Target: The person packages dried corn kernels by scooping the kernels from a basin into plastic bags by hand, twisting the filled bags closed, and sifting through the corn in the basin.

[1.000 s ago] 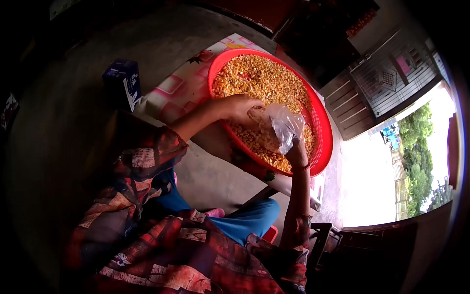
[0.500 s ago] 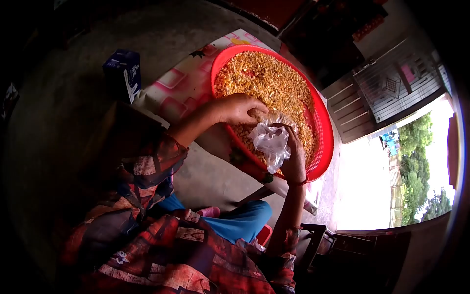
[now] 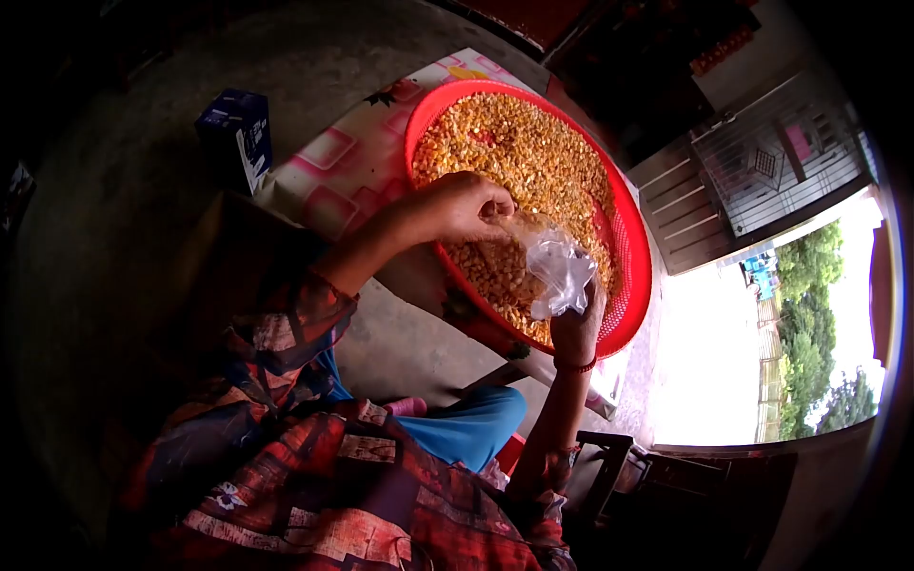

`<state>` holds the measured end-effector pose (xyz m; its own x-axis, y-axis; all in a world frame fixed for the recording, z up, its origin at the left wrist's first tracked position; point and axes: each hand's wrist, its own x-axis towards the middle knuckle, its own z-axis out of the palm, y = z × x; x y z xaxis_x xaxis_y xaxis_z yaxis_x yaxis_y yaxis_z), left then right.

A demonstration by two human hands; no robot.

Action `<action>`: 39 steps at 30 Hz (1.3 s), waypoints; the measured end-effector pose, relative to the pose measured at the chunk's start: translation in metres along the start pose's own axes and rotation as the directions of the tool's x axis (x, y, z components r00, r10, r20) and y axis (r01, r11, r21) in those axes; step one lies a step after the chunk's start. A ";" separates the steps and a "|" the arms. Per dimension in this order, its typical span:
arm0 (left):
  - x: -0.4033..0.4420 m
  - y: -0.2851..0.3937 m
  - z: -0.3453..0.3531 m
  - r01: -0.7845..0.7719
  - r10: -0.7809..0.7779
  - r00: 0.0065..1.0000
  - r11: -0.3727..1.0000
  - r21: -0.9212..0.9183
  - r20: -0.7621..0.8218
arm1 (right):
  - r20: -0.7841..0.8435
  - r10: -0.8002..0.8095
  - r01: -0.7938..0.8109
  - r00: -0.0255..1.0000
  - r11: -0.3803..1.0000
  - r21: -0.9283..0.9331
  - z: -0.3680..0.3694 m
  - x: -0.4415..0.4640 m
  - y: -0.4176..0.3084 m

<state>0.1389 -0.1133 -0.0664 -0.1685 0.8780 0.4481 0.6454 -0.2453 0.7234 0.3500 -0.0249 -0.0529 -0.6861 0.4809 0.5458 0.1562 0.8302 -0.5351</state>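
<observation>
A clear plastic bag (image 3: 560, 272) is stretched between my two hands, over a wide red basket (image 3: 636, 309). Yellow-orange grains that look like corn kernels (image 3: 533, 152) fill the basket. My left hand (image 3: 468, 206) is closed, its thumb and fingers pinching one edge of the bag. On the other side, my right hand (image 3: 579, 324) grips the crumpled part of the bag, and its fingers are partly hidden behind the plastic. Whether the bag holds anything I cannot make out.
The basket stands on a table with a pink-and-white patterned cover (image 3: 328, 152). A dark blue box (image 3: 235, 138) is beyond the table's left edge. A dark wooden chair or stool (image 3: 609, 466) is at lower right, near a bright open doorway (image 3: 709, 362).
The bag has been drawn wider between my hands. Its crumpled part has shifted right and up along with my right hand's fingers; my left hand moved slightly up.
</observation>
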 end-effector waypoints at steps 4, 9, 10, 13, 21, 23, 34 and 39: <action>-0.001 0.006 -0.006 0.074 -0.072 0.997 0.989 -0.124 0.016 | -0.174 0.095 -0.077 0.980 0.992 0.103 -0.003 -0.001 0.005; -0.002 0.015 -0.009 0.151 -0.119 0.977 0.971 -0.183 0.174 | -0.251 0.202 -0.152 0.947 0.967 0.204 -0.003 0.001 0.008; -0.002 0.013 -0.009 0.119 -0.083 0.975 0.978 -0.172 0.205 | -0.249 0.200 -0.151 0.948 0.967 0.203 -0.004 0.001 0.008; -0.001 0.010 -0.011 0.061 -0.016 0.965 0.984 -0.165 0.263 | -0.272 0.173 -0.118 0.947 0.972 0.205 -0.005 0.001 0.010; -0.005 0.021 -0.014 0.101 -0.061 0.954 0.987 -0.122 0.292 | -0.236 0.223 -0.172 0.946 0.960 0.220 -0.006 -0.007 0.022; -0.006 0.013 -0.007 0.097 -0.054 0.977 0.974 -0.207 0.207 | -0.216 0.205 -0.167 0.955 0.969 0.180 -0.008 -0.005 0.017; 0.055 0.025 -0.025 -0.145 0.144 0.986 0.989 -0.001 -0.084 | -0.079 0.160 -0.147 0.984 0.978 0.147 -0.023 0.049 0.043; 0.088 0.032 -0.026 -0.217 0.242 0.945 0.968 0.130 -0.222 | -0.223 0.018 0.025 0.975 0.982 0.187 -0.044 0.096 0.061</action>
<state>0.1259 -0.0546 0.0100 -0.1684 0.6790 0.7145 0.7575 -0.3747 0.5346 0.3246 0.0841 -0.0044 -0.5078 0.5462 0.6662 0.0037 0.7747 -0.6324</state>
